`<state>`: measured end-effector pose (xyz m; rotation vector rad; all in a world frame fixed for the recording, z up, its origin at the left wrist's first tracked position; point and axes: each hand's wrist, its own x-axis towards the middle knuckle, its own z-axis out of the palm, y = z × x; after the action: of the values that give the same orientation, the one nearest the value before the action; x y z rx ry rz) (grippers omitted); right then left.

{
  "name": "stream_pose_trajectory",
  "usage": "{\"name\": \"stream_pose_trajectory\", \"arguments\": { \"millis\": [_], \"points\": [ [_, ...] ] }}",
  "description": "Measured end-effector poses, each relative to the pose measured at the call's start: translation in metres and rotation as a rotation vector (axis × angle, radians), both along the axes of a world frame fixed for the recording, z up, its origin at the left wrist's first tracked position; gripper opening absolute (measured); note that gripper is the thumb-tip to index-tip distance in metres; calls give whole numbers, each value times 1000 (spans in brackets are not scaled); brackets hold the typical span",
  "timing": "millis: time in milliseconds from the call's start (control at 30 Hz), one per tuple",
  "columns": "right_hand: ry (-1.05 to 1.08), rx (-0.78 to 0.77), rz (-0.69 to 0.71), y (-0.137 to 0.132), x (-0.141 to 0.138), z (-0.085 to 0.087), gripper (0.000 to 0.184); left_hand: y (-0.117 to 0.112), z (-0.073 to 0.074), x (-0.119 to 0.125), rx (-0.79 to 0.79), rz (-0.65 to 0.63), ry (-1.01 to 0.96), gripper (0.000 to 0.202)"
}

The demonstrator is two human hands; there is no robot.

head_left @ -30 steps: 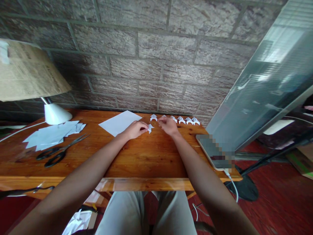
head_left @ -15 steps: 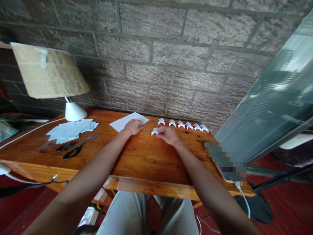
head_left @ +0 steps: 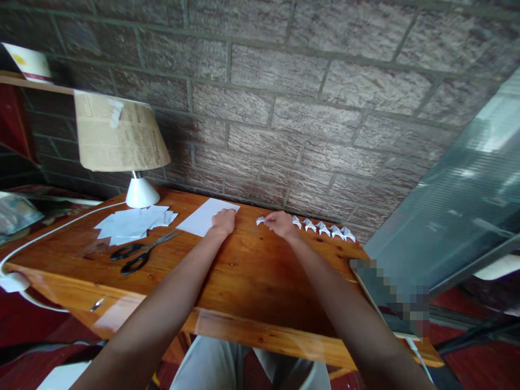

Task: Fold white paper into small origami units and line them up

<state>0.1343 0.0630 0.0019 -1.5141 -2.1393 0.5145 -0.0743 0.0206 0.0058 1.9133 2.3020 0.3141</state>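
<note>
My right hand (head_left: 281, 223) pinches a small folded white paper figure (head_left: 260, 220) at the far edge of the wooden table (head_left: 252, 281). Just right of that hand runs a row of several similar folded paper figures (head_left: 325, 228) along the wall. My left hand (head_left: 223, 221), fingers curled, rests on the right corner of a flat white sheet of paper (head_left: 203, 216).
Black-handled scissors (head_left: 142, 253) lie left of centre beside a pile of cut white papers (head_left: 136, 223). A white lamp (head_left: 122, 151) with a paper shade stands at the back left. A pixelated flat device (head_left: 390, 295) lies at the right edge. A brick wall backs the table.
My left hand let go of the small figure and moved left onto the white sheet. My right hand carried the figure back toward the row. The view swung left.
</note>
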Motion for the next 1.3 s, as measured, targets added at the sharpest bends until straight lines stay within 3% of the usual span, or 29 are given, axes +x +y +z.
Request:
{"name": "stream_pose_trajectory", "arguments": {
  "millis": [200,400,467,567,667,700,833,1000,1167,1300],
  "points": [
    [-166,22,-141,19,-26,15,16,-1,5,0,5,5,-27,45],
    [-242,-6,-184,15,-23,20,17,-5,10,0,0,4,-30,49],
    [-262,39,-156,12,-20,20,19,-6,11,1,2,-7,-32,48],
    [-326,233,-54,4,-21,15,23,-7,10,2,14,-24,-32,47],
    [-387,397,189,-5,-30,5,26,-6,10,2,24,-25,-28,47],
    [-406,399,242,-8,-34,2,26,-6,9,2,23,-25,-26,47],
    [-430,343,209,-14,-39,-8,31,-4,7,3,15,-28,-13,48],
    [-275,382,134,-26,-16,0,42,-4,6,5,23,-53,37,49],
    [-119,362,86,-46,20,14,32,-4,6,6,10,-120,71,51],
    [2,398,6,-52,42,9,28,-5,5,2,-22,-249,82,63]
  ]
}}
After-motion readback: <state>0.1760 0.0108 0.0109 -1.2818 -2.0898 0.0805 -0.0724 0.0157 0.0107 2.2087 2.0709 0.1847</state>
